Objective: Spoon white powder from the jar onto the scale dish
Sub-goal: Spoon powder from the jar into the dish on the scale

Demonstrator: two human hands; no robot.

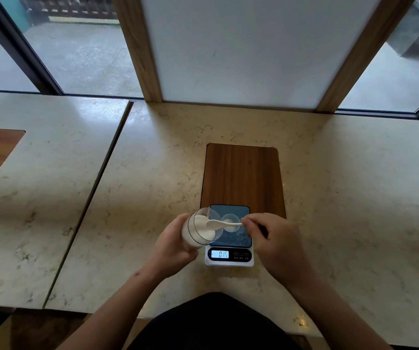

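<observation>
My left hand [171, 245] grips a clear jar [199, 229] of white powder, tilted on its side with the mouth facing right, over the scale's left edge. My right hand [276, 238] pinches the handle of a white spoon [222, 224], whose bowl sits at the jar's mouth. A small clear dish [231, 219] holding a little white powder rests on the dark platform of a white digital scale [229, 258]. The spoon's handle crosses above the dish. The lit display reads 015.
The scale sits partly on a wooden inlay board [242, 178] set in the marble counter [355, 198]. A seam [97, 185] separates a second counter slab at left. A white panel with wooden posts and windows stand behind.
</observation>
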